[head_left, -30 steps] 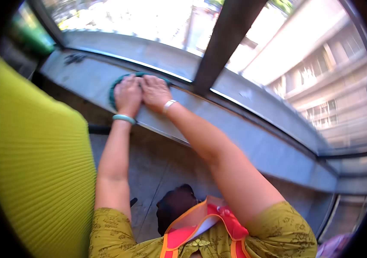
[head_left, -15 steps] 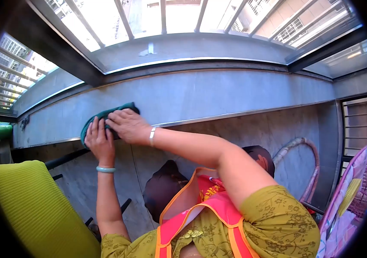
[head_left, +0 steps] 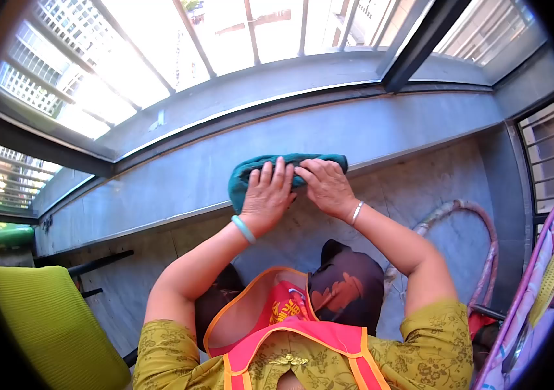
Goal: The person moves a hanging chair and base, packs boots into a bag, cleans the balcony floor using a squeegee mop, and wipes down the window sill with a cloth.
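Observation:
A dark green cloth (head_left: 243,183), bunched and folded over, lies on the grey window ledge (head_left: 153,188) at its front edge. My left hand (head_left: 267,198) presses on the cloth's middle, fingers curled over its fold. On the cloth's right half rests my right hand (head_left: 329,190), its bent fingers gripping the fabric close to the left hand's fingertips. The fingertips of both hands partly sink into the folds, and the palms hide the cloth's lower edge.
Behind the ledge run a window frame (head_left: 413,45) and metal bars (head_left: 251,32). A yellow-green ribbed chair back (head_left: 50,325) stands at the left. At the right are a curved hose-like tube (head_left: 492,247) and a pink-edged basket (head_left: 530,312) holding a yellow brush-like item (head_left: 548,286).
Both hands and the cloth have moved right along the ledge. The right hand, formerly reaching across to the left, is now beside the left hand, and the view has shifted.

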`<state>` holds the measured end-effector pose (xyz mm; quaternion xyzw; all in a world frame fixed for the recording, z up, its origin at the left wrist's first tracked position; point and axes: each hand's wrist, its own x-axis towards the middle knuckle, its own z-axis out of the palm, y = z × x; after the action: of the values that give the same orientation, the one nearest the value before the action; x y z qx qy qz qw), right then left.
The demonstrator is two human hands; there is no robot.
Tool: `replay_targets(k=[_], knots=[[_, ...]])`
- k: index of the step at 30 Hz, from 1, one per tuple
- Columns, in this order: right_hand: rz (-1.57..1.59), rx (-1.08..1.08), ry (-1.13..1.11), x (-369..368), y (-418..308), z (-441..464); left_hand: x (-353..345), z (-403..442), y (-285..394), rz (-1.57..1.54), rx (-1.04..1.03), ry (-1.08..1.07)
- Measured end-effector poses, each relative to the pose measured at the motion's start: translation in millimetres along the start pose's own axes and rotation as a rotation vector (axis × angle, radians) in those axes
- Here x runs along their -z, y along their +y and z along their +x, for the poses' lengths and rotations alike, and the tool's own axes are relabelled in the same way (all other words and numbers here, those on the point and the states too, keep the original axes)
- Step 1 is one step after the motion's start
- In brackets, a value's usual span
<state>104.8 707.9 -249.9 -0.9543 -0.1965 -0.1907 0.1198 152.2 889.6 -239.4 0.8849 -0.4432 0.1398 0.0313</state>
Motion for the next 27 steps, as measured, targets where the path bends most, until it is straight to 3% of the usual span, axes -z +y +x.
replay_targets(k=[8, 11, 13, 15, 17, 21, 27], knots=[[0.035, -0.266, 0.217, 34.2, 46.9, -52.2, -15.6, 64.2, 61.7, -0.033, -0.211, 0.107], [0.165, -0.290, 0.322, 55.5, 38.4, -27.8, -2.6, 75.9, 44.7, -0.381, -0.122, -0.012], [0.228, -0.232, 0.366, 54.5, 35.6, 1.8, 4.7, 71.6, 26.7, -0.469, 0.014, 0.128], [0.303, -0.170, 0.282, 50.5, 29.9, 31.1, 1.1, 62.6, 3.4, -0.418, 0.200, 0.210], [0.270, -0.157, 0.118, 6.9, 28.4, 44.2, -8.1, 55.2, -17.6, -0.244, 0.276, 0.162], [0.185, -0.130, 0.117, -15.7, 35.9, 39.4, -18.6, 68.3, -8.8, -0.018, 0.331, 0.072], [0.146, -0.317, 0.141, 9.4, 81.9, -9.1, -30.4, 117.7, 45.6, -0.022, 0.166, 0.063]])
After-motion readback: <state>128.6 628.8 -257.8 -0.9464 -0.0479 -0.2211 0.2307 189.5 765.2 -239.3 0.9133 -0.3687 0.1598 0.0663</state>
